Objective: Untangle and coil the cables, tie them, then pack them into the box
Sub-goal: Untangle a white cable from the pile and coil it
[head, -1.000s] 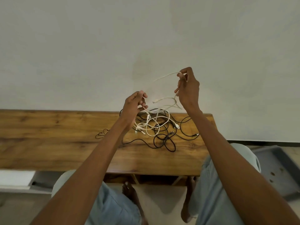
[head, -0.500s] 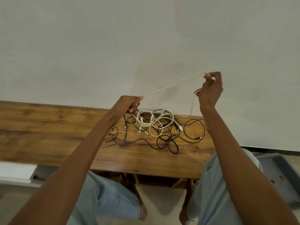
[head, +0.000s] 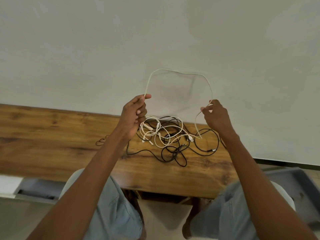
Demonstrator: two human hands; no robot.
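pinching a white cable [head: 180,72], the left hand [head: 133,116] is gripping it between thumb and curled fingers, and the right hand [head: 215,115] is nipping the same cable at its fingertips. between the two grips the cable is arching upward as a wide loop, its long axis running side to side. below the right fingers it is hanging down, its plug [head: 191,138] pointing left and lying at the edge of a tangle of white and black cables [head: 166,135] on the wooden table [head: 52,135], beneath both hands. the left palm is hiding where the cable leaves that grip. a dark box [head: 294,181], right of the right arm, is blurred and cut off.
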